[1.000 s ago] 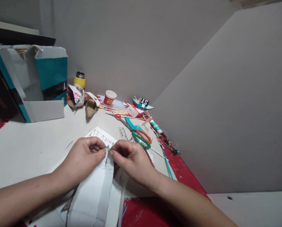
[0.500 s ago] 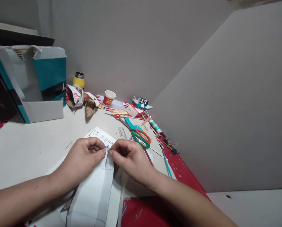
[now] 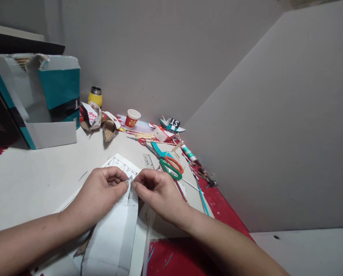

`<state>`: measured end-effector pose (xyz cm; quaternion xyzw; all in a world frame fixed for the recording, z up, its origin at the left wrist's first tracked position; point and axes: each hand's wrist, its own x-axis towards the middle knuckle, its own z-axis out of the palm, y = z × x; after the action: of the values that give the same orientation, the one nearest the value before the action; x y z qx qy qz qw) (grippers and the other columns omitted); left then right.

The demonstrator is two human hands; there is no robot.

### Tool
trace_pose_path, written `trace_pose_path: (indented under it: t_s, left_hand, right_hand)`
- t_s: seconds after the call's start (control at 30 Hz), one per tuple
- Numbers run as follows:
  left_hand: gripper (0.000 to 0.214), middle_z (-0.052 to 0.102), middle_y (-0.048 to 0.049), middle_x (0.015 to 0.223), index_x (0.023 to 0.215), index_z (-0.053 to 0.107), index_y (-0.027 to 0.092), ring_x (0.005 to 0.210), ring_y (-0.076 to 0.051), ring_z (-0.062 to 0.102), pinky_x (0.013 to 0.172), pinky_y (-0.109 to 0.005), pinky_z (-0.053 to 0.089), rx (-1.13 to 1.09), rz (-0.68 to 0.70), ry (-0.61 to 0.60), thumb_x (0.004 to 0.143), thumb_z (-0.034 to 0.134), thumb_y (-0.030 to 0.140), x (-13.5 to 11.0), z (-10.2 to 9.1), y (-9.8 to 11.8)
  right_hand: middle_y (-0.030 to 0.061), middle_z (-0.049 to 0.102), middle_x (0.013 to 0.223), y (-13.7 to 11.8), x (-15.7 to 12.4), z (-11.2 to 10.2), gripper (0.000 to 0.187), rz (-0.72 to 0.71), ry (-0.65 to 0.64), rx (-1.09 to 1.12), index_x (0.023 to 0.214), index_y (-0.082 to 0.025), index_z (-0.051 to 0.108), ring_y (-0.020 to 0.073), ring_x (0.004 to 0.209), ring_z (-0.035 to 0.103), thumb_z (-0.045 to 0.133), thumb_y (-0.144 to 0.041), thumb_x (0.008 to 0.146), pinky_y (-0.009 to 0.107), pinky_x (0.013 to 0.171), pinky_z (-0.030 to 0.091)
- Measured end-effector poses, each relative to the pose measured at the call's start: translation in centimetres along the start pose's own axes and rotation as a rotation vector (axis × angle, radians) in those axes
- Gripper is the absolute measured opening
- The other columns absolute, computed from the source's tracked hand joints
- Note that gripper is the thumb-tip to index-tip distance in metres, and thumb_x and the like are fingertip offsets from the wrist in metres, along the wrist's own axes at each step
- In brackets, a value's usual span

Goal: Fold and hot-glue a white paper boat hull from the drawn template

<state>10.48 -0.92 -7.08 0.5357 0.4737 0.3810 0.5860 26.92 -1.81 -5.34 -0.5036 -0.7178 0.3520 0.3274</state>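
Between my two hands is a folded white cardboard piece [image 3: 110,237], long and tapering to a narrow tip at the far end. My left hand [image 3: 102,191] pinches the left side of that tip between thumb and forefinger. On the other side, my right hand [image 3: 162,193] pinches the tip's right edge in the same way. A small gap shows between the two edges near the tip. Beneath lies a white sheet with a drawn pattern [image 3: 118,161], partly covered by my hands. Scissors with green and orange handles [image 3: 171,167] rest just beyond my right hand.
A torn teal and white box [image 3: 60,88] stands at the left. Along the back are a yellow bottle [image 3: 95,97], a red paper cup [image 3: 132,119], thin wooden sticks [image 3: 144,136] and card scraps. A small ruler [image 3: 148,161] and glue tube [image 3: 189,152] lie at the right, near the wall.
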Motion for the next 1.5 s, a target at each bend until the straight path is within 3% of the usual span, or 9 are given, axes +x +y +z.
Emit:
trace_pose_path:
  t_s: [0.63, 1.5]
  left_hand:
    - [0.019, 0.063, -0.0004, 0.068, 0.078, 0.066, 0.016, 0.06, -0.012, 0.049, 0.056, -0.024, 0.037, -0.049, -0.037, -0.014, 0.072, 0.068, 0.034, 0.1, -0.1, -0.5]
    - [0.015, 0.06, 0.0027, 0.068, 0.078, 0.065, 0.018, 0.061, -0.012, 0.05, 0.057, -0.023, 0.038, -0.083, 0.001, -0.052, 0.074, 0.067, 0.032, 0.2, -0.3, -0.9]
  right_hand:
    - [-0.0049, 0.049, 0.057, 0.2, 0.0, -0.1, 0.011, 0.014, -0.03, 0.02, 0.066, -0.017, 0.055, 0.0082, 0.053, 0.044, 0.052, -0.012, 0.075, 0.019, 0.05, 0.035]
    - [-0.0053, 0.048, 0.056, 0.0, -0.1, -0.1, 0.013, -0.026, -0.021, 0.006, 0.064, -0.018, 0.053, 0.0082, 0.053, 0.043, 0.052, -0.013, 0.076, 0.019, 0.05, 0.034]
